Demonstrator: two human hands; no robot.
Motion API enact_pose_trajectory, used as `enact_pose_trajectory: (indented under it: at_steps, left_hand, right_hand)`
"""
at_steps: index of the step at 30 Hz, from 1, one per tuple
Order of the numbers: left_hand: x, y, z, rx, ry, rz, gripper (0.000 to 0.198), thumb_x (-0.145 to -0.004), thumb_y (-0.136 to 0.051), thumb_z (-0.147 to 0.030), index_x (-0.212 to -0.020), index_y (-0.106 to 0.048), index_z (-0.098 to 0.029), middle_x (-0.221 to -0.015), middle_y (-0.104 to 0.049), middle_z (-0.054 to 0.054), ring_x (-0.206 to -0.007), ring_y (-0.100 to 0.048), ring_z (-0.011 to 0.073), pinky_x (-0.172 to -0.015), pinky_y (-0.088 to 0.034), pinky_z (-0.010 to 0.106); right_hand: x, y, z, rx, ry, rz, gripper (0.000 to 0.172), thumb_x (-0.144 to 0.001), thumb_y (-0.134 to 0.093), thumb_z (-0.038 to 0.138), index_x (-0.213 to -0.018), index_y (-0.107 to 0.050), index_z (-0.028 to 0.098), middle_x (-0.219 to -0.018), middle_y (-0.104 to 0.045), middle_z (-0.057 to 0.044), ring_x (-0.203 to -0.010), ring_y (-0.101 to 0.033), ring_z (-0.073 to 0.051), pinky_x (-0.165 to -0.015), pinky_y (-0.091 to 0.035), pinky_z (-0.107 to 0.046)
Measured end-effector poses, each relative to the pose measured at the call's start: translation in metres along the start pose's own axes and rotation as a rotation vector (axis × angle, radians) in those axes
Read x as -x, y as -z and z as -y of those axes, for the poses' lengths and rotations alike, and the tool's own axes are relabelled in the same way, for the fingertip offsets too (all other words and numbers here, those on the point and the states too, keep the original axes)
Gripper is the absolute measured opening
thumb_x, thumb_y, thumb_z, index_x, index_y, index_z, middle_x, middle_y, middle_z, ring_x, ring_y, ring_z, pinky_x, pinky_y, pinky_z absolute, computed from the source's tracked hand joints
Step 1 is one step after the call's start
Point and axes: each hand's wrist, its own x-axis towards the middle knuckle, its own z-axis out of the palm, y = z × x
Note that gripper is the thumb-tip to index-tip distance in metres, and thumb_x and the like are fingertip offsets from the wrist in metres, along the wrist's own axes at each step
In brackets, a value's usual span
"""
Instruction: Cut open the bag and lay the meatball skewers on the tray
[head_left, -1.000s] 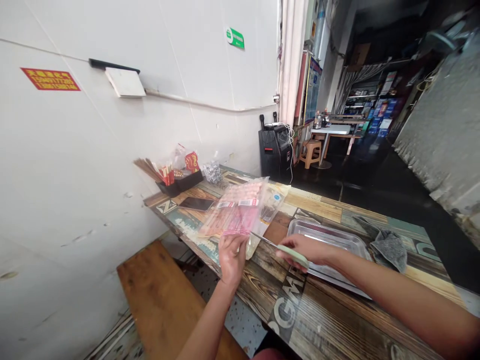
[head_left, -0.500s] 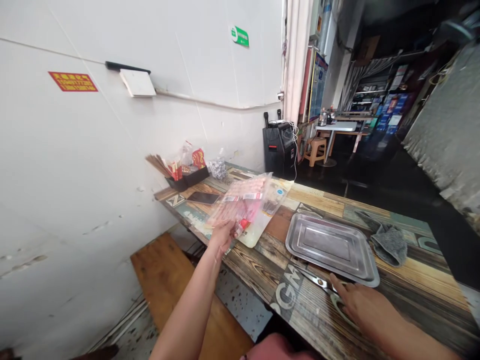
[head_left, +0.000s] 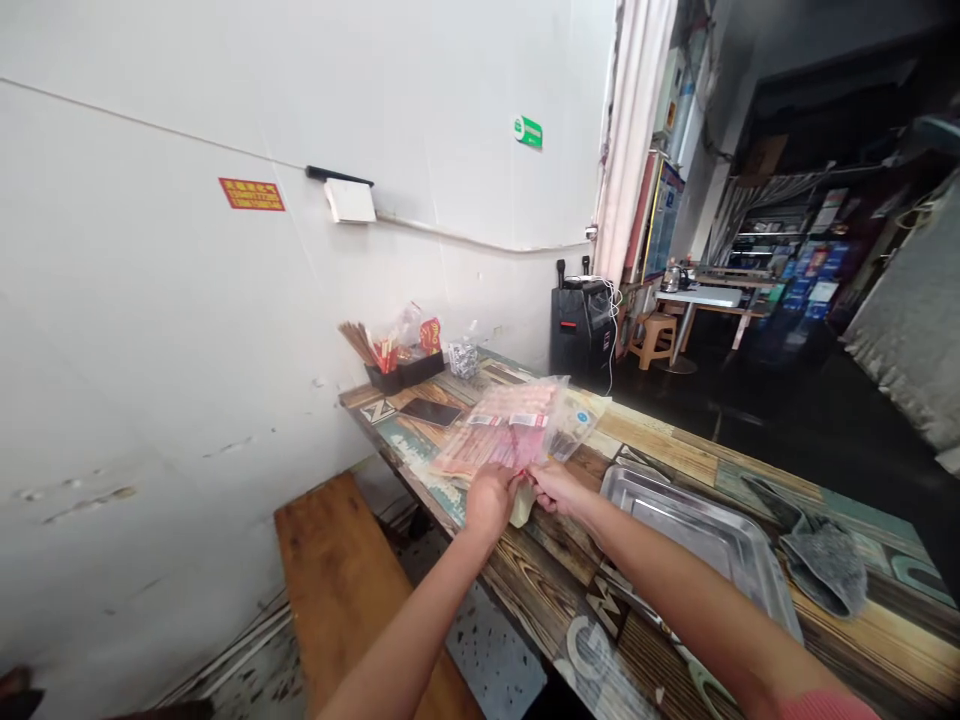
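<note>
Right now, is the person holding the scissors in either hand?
No, the left hand and right hand pinch the clear package, while the scissors lie on the table.

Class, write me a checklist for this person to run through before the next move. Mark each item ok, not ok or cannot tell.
1. Left grip on the near edge of the pack: ok.
2. Right grip at that edge, close beside the left: ok.
3. Pack opened: cannot tell; the hold covers part of the edge.
4. Scissors out of both hands: ok, lying on the table, partly hidden.
5. Space above the tray free: not ok; the right forearm crosses in front of it in this view.
6. Cloth apart from the tray: cannot tell; they look very close.
</note>
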Motion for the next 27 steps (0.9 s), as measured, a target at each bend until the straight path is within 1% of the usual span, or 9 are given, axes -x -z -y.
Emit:
enact_pose_trajectory:
  at_steps: [2, 5, 8, 9, 11, 13, 16, 22, 27]
  left_hand:
    - [-0.001, 0.002, 0.004, 0.045, 0.018, -0.037, 0.031, -0.088, -0.047, -0.026, -0.064, -0.064, -0.015, -0.065, -0.059, 0.007, -0.068, -0.052, 0.0182, -0.068, -0.038, 0.03]
    - [-0.005, 0.022, 0.02, 0.11, 0.129, -0.13, 0.037, -0.089, -0.044, -0.034, -0.067, -0.065, -0.015, -0.065, -0.06, 0.006, -0.064, -0.054, 0.0169, -0.063, -0.039, 0.028]
    - [-0.012, 0.053, 0.053, 0.218, 0.363, -0.308, 0.031, -0.081, -0.055, -0.044, -0.081, -0.071, -0.017, -0.074, -0.066, 0.004, -0.07, -0.057, 0.0188, -0.066, -0.04, 0.027]
    - [-0.014, 0.062, 0.066, 0.24, 0.449, -0.369, 0.032, -0.076, -0.059, -0.046, -0.08, -0.07, -0.017, -0.073, -0.066, 0.003, -0.07, -0.057, 0.0192, -0.066, -0.04, 0.027]
    - [-0.016, 0.077, 0.094, 0.242, 0.621, -0.458, 0.034, -0.072, -0.06, -0.048, -0.067, -0.066, -0.016, -0.061, -0.059, 0.001, -0.063, -0.053, 0.0176, -0.061, -0.036, 0.026]
    - [-0.014, 0.085, 0.118, 0.223, 0.728, -0.499, 0.034, -0.071, -0.06, -0.046, -0.058, -0.06, -0.015, -0.052, -0.051, -0.001, -0.056, -0.047, 0.015, -0.056, -0.032, 0.025]
    - [-0.007, 0.093, 0.141, 0.214, 0.853, -0.545, 0.032, -0.071, -0.059, -0.041, -0.054, -0.055, -0.015, -0.045, -0.042, -0.003, -0.05, -0.039, 0.0125, -0.051, -0.027, 0.025]
    - [-0.003, 0.107, 0.159, 0.263, 1.044, -0.652, 0.027, -0.069, -0.062, -0.037, -0.058, -0.054, -0.014, -0.046, -0.04, -0.004, -0.047, -0.035, 0.0112, -0.048, -0.025, 0.025]
    - [-0.004, 0.104, 0.162, 0.35, 1.003, -0.674, 0.026, -0.068, -0.062, -0.037, -0.06, -0.053, -0.014, -0.05, -0.042, -0.003, -0.049, -0.035, 0.0104, -0.048, -0.027, 0.023]
  right_hand:
    - [0.002, -0.001, 0.004, -0.006, 0.019, -0.039, 0.034, -0.094, -0.04, 0.027, -0.062, -0.037, 0.018, -0.036, -0.026, 0.01, -0.028, -0.02, -0.003, -0.03, -0.007, -0.015]
    - [0.001, 0.008, 0.013, -0.062, 0.009, -0.075, 0.035, -0.095, -0.038, 0.027, -0.061, -0.033, 0.019, -0.038, -0.025, 0.01, -0.029, -0.019, -0.002, -0.03, -0.008, -0.015]
    - [-0.004, 0.026, 0.02, -0.139, -0.009, -0.102, 0.038, -0.096, -0.036, 0.028, -0.06, -0.028, 0.02, -0.041, -0.023, 0.01, -0.031, -0.017, -0.002, -0.031, -0.009, -0.014]
    - [-0.006, 0.032, 0.022, -0.16, -0.01, -0.107, 0.038, -0.097, -0.036, 0.028, -0.06, -0.027, 0.02, -0.041, -0.022, 0.011, -0.032, -0.017, -0.001, -0.031, -0.009, -0.014]
    - [-0.008, 0.041, 0.025, -0.193, -0.013, -0.103, 0.038, -0.097, -0.035, 0.029, -0.061, -0.028, 0.02, -0.042, -0.022, 0.011, -0.032, -0.016, -0.001, -0.031, -0.008, -0.014]
    - [-0.008, 0.047, 0.028, -0.211, -0.024, -0.069, 0.038, -0.097, -0.034, 0.028, -0.061, -0.029, 0.02, -0.043, -0.022, 0.011, -0.032, -0.015, -0.002, -0.031, -0.007, -0.014]
    - [-0.007, 0.055, 0.029, -0.227, -0.028, -0.026, 0.038, -0.097, -0.034, 0.028, -0.061, -0.028, 0.02, -0.042, -0.022, 0.011, -0.032, -0.015, -0.002, -0.031, -0.008, -0.014]
    - [-0.007, 0.072, 0.017, -0.209, -0.035, -0.03, 0.037, -0.098, -0.036, 0.03, -0.062, -0.031, 0.019, -0.041, -0.021, 0.012, -0.032, -0.014, -0.001, -0.033, -0.007, -0.013]
    - [-0.005, 0.078, 0.008, -0.103, -0.029, -0.071, 0.038, -0.097, -0.037, 0.034, -0.063, -0.033, 0.018, -0.041, -0.024, 0.011, -0.031, -0.018, -0.001, -0.033, -0.006, -0.013]
